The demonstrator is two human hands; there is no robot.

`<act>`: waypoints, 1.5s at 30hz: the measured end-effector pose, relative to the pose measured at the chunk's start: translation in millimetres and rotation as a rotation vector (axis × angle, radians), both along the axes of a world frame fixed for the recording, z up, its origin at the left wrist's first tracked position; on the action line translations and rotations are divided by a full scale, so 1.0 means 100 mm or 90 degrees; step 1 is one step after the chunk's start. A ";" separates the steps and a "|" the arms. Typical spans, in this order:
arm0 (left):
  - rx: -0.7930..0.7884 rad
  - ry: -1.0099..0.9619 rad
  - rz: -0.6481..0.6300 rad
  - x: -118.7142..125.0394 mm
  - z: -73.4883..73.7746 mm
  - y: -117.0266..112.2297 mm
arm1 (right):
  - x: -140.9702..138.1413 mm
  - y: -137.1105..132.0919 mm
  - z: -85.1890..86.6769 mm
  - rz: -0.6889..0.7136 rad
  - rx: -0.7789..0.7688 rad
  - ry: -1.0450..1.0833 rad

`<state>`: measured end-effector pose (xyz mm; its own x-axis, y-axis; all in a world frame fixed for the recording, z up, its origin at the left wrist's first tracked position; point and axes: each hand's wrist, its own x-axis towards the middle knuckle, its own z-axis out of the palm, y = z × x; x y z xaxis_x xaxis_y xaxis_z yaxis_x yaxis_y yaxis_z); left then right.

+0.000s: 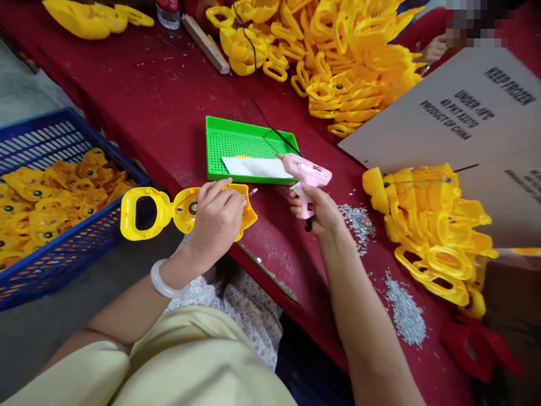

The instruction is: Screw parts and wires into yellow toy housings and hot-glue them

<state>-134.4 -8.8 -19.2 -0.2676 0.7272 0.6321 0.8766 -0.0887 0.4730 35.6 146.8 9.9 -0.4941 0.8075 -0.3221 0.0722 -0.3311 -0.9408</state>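
My left hand (217,217) grips a yellow plastic part (146,211) with a ring handle, holding it over the table's near edge. Its fingers are curled over the part's wider end. My right hand (319,211) is wrapped round the handle of a pink glue gun (306,175), whose nozzle points left toward the yellow part and lies just over the near rim of a green perforated tray (236,141). A white sheet (256,167) lies in that tray. A black cord runs from the gun toward the back of the table.
A blue crate (29,141) of yellow parts stands at the left. Heaps of yellow parts (338,51) lie at the back and at the right (435,225). A cardboard sheet (465,107), grey scraps (403,313) and the red table (139,101) surround them. Another person's hand (435,49) shows far right.
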 end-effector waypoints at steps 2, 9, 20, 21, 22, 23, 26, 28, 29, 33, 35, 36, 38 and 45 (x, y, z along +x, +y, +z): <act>-0.002 -0.009 0.011 -0.01 0.00 0.01 | 0.06 -0.09 0.10 0.026 -0.009 0.023; -0.005 -0.008 0.044 0.01 0.01 0.03 | 0.26 -0.44 0.21 0.160 -0.043 -0.060; -0.024 -0.007 0.064 0.01 0.01 0.03 | 0.22 -0.52 0.11 0.239 -0.109 -0.138; -0.027 -0.007 0.063 0.01 0.01 0.03 | 0.22 -0.51 0.11 0.242 -0.110 -0.139; -0.027 -0.008 0.063 0.01 0.01 0.03 | 0.22 -0.51 0.10 0.244 -0.113 -0.138; -0.025 -0.010 0.064 0.01 0.01 0.03 | 0.22 -0.51 0.09 0.244 -0.116 -0.135; -0.016 -0.011 0.064 0.01 0.01 0.03 | 0.23 -0.50 0.06 0.249 -0.124 -0.127; -0.013 -0.007 0.065 0.01 0.01 0.03 | 0.23 -0.50 0.05 0.251 -0.119 -0.127; -0.015 -0.006 0.065 0.01 0.01 0.03 | 0.23 -0.50 0.05 0.249 -0.115 -0.130; -0.028 -0.004 0.065 0.01 0.01 0.02 | 0.24 -0.52 0.09 0.242 -0.085 -0.160; -0.029 -0.005 0.067 0.01 0.01 0.02 | 0.25 -0.53 0.12 0.242 -0.051 -0.178; -0.029 -0.005 0.068 0.01 0.01 0.02 | 0.26 -0.53 0.13 0.242 -0.030 -0.189; -0.031 -0.007 0.071 0.02 0.01 0.02 | 0.26 -0.54 0.18 0.243 0.017 -0.216; -0.035 -0.008 0.069 0.02 0.01 0.02 | 0.25 -0.62 0.36 0.233 0.158 -0.361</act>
